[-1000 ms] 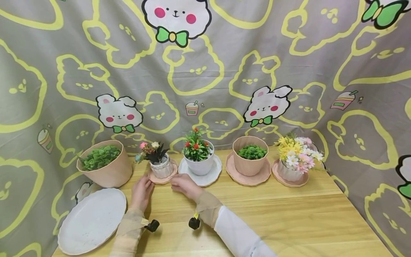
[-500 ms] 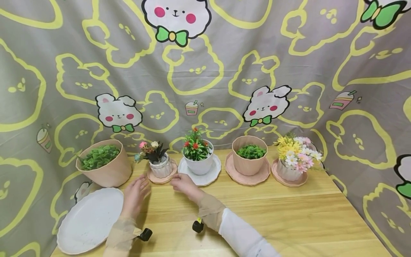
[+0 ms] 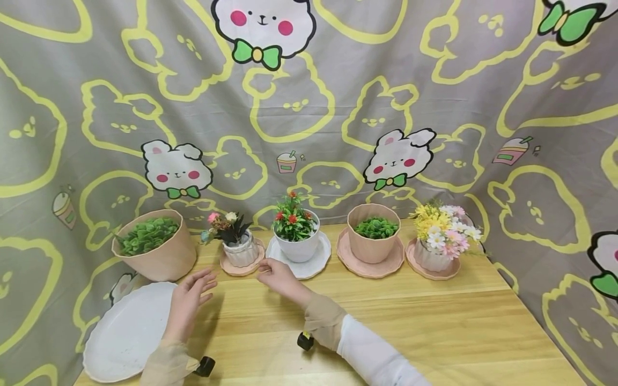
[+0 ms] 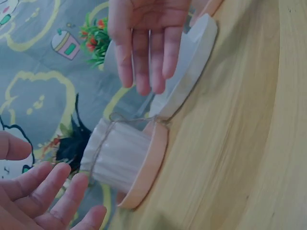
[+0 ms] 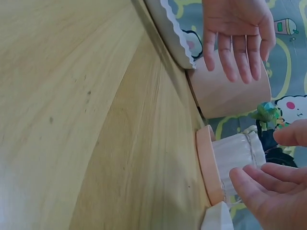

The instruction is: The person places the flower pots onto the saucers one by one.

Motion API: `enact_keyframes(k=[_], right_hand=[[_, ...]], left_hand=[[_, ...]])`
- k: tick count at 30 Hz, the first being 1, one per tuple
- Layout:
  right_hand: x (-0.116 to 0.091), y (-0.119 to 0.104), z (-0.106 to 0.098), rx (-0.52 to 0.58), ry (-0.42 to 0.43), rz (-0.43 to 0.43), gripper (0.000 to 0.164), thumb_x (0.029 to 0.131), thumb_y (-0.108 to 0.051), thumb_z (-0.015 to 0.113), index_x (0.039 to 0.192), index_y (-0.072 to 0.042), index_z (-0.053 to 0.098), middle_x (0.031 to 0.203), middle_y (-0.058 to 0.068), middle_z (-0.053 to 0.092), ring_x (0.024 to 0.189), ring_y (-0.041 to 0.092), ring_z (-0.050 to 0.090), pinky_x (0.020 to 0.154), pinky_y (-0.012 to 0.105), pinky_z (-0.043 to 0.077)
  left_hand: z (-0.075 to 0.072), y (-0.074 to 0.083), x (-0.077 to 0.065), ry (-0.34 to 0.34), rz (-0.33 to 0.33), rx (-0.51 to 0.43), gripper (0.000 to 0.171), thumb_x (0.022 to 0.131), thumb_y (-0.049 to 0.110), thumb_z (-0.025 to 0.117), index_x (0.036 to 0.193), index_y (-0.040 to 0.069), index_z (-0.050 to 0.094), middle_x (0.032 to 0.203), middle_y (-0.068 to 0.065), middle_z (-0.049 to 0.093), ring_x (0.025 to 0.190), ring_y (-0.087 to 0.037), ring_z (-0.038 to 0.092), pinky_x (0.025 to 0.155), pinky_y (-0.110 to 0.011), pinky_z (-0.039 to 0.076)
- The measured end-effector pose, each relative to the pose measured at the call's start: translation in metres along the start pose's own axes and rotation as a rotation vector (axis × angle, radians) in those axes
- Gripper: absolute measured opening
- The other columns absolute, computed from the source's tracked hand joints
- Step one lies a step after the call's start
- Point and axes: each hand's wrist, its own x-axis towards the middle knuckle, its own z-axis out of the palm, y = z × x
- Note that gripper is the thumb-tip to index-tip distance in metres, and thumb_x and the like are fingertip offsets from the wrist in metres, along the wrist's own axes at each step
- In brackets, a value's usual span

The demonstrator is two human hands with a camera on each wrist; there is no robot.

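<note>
A small white ribbed flowerpot (image 3: 241, 253) with pink and cream artificial flowers and dark leaves stands on a pink saucer (image 3: 230, 269). Twine circles the pot near its top, as the left wrist view shows. My left hand (image 3: 189, 300) hovers left of the saucer and in front of the big pink pot (image 3: 166, 252), palm inward, fingers spread and holding nothing. Just right of the saucer is my right hand (image 3: 282, 281), its fingers loosely extended with nothing in them. In the right wrist view my right hand (image 5: 273, 191) appears close beside the small pot.
A white oval tray (image 3: 127, 332) lies at the left, partly behind my left forearm. Along the back stand a white pot (image 3: 301, 244) on a white saucer (image 3: 321, 257), a pink pot (image 3: 374, 244) on a pink saucer, and a daisy pot (image 3: 434, 257). A patterned curtain (image 3: 309, 118) hangs behind.
My left hand has let go of the saucer's left edge and drawn back to the left, fingers opening. My right hand has eased slightly off the saucer's right side. The pots stay put.
</note>
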Motion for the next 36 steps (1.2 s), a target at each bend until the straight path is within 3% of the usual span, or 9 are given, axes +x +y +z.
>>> enact_keyframes(k=[7, 13, 18, 27, 33, 36], right_hand=[[-0.008, -0.005, -0.008, -0.054, -0.024, -0.054, 0.042, 0.089, -0.012, 0.062, 0.127, 0.004, 0.057, 0.122, 0.02, 0.065, 0.11, 0.03, 0.064, 0.094, 0.035, 0.053], [-0.014, -0.009, -0.012, -0.162, -0.018, -0.105, 0.041, 0.09, -0.014, 0.061, 0.128, 0.001, 0.058, 0.123, 0.016, 0.066, 0.108, 0.026, 0.065, 0.092, 0.028, 0.053], [-0.018, -0.008, -0.015, -0.246, -0.013, -0.146, 0.039, 0.091, -0.014, 0.061, 0.128, 0.0, 0.059, 0.124, 0.016, 0.066, 0.109, 0.025, 0.064, 0.094, 0.029, 0.052], [-0.022, -0.009, -0.018, -0.272, -0.046, -0.128, 0.038, 0.093, -0.017, 0.061, 0.127, -0.001, 0.059, 0.126, 0.014, 0.065, 0.115, 0.025, 0.062, 0.097, 0.03, 0.052], [-0.025, -0.006, -0.02, -0.296, -0.061, -0.128, 0.039, 0.093, -0.017, 0.062, 0.128, -0.002, 0.059, 0.127, 0.013, 0.064, 0.117, 0.025, 0.061, 0.099, 0.03, 0.051], [-0.027, -0.007, -0.022, -0.314, -0.061, -0.136, 0.039, 0.093, -0.016, 0.062, 0.129, -0.001, 0.059, 0.127, 0.014, 0.064, 0.117, 0.027, 0.062, 0.099, 0.031, 0.051]], left_hand=[[-0.013, 0.002, -0.006, 0.016, 0.036, 0.032, 0.046, 0.102, 0.035, 0.048, 0.135, 0.003, 0.048, 0.092, 0.031, 0.063, 0.093, 0.008, 0.063, 0.08, -0.016, 0.054], [-0.024, 0.002, -0.01, 0.039, 0.026, 0.062, 0.047, 0.101, 0.037, 0.048, 0.136, 0.006, 0.048, 0.099, 0.03, 0.061, 0.094, 0.011, 0.061, 0.081, -0.015, 0.053], [-0.037, 0.001, -0.012, 0.072, 0.021, 0.063, 0.042, 0.101, 0.037, 0.048, 0.134, 0.01, 0.05, 0.098, 0.033, 0.06, 0.093, 0.013, 0.059, 0.079, -0.013, 0.052], [-0.064, -0.009, -0.012, 0.133, 0.028, -0.117, 0.018, 0.1, 0.026, 0.054, 0.114, 0.019, 0.063, 0.09, 0.028, 0.066, 0.087, 0.01, 0.063, 0.072, -0.012, 0.054], [-0.083, -0.018, -0.015, 0.189, -0.001, -0.166, 0.012, 0.099, 0.024, 0.056, 0.106, 0.026, 0.066, 0.091, 0.026, 0.067, 0.086, 0.01, 0.063, 0.07, -0.011, 0.053], [-0.091, -0.022, -0.016, 0.206, 0.016, -0.191, 0.013, 0.099, 0.021, 0.056, 0.103, 0.029, 0.065, 0.09, 0.026, 0.067, 0.085, 0.011, 0.063, 0.07, -0.01, 0.053]])
